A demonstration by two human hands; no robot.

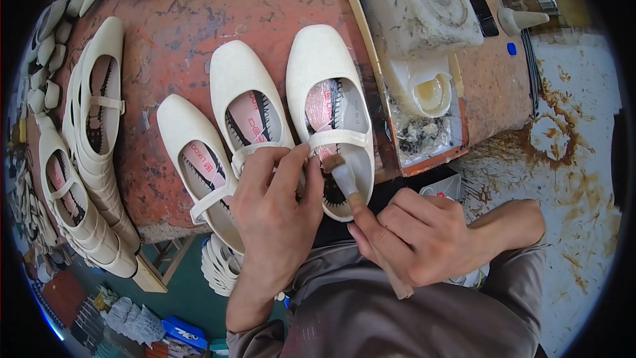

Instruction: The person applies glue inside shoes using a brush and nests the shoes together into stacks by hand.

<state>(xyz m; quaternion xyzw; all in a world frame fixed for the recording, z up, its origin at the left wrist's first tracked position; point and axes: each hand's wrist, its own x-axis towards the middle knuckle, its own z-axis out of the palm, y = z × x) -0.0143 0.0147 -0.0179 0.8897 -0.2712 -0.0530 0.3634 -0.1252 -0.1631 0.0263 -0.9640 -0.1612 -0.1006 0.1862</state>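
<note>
Three cream strapped shoes stand side by side before me, toes pointing away: a left shoe (183,119), a middle shoe (240,69) and a right shoe (322,52). My right hand (417,235) grips a brush (344,179) with a pale ferrule and brown bristles. Its bristle end reaches inside the right shoe, near the heel and below the strap. My left hand (278,202) is closed at the left edge of that shoe, its fingers at the rim beside the strap. The fingertips are partly hidden, and the hand covers the heel of the middle shoe.
More cream shoes (106,103) line the left side of the worn red table (179,46). At right, a box (430,159) holds a stained plastic container (424,13) and a cup of yellowish liquid (434,93). A blue cap (511,48) lies near the right table edge.
</note>
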